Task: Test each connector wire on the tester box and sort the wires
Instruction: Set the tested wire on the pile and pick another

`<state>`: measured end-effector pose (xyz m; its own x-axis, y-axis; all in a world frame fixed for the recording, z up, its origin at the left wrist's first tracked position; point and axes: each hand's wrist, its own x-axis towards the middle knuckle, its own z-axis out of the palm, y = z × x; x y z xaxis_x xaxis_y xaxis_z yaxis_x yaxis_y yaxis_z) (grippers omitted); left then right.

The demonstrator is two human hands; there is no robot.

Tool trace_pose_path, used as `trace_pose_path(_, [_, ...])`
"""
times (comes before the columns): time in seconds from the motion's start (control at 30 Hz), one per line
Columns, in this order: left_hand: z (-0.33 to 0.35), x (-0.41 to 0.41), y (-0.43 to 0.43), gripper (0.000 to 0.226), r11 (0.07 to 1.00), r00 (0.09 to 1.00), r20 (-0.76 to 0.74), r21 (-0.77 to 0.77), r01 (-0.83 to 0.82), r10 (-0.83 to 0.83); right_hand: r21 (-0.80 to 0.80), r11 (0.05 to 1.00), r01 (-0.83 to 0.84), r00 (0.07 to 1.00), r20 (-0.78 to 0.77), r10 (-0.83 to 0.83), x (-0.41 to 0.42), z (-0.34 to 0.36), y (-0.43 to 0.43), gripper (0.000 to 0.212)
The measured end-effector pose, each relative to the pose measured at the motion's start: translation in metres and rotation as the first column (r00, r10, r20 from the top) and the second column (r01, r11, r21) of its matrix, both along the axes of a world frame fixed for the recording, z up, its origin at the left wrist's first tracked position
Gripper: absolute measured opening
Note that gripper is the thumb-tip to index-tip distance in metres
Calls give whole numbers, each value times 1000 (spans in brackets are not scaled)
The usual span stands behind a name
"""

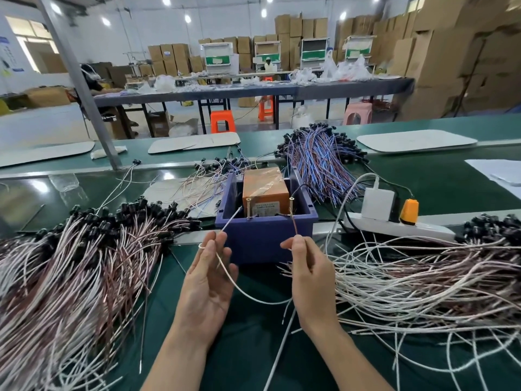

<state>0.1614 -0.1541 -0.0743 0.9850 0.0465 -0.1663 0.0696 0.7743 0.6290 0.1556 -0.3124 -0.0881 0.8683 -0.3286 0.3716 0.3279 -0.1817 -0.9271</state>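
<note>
Across the long green bench (423, 176): at near left, big heap of pink and white wires with black connectors (70, 263); at near right, spread of white and brown wires (423, 277). Dead centre, dark blue plastic bin (265, 238), orange tape-wrapped tester box (265, 187) inside. Just right, white power strip (394, 227). Left hand (207, 280), grip pinching the white end of a thin two-strand wire (253, 298), tip near the left brass post (248, 207). Right hand (311, 277), grip pinching the brown end, tip up at the right brass post (291, 206).
</note>
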Motion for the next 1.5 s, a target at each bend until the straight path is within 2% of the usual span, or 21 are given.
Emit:
trace_pose_path(0.27, [0,1,-4,18,999,1000,6,37,3,-3,-17,999,38,999,-4,-38,1,-2,-2,35])
trace_pose_path(1.1, [-2,1,-3,18,998,1000,-7,58,17,-17,36,999,8,1000,-17,-7,-1,-1,-1,36])
trace_pose_path(1.27, [-2,1,-3,19,997,1000,-9,70,12,-11,125,992,-4,999,-49,11,0,2,-2,34])
trace_pose_path(1.5, [-1,2,-4,17,997,1000,-12,80,9,-8,346,927,-144,978,-95,188,1,11,-14,42])
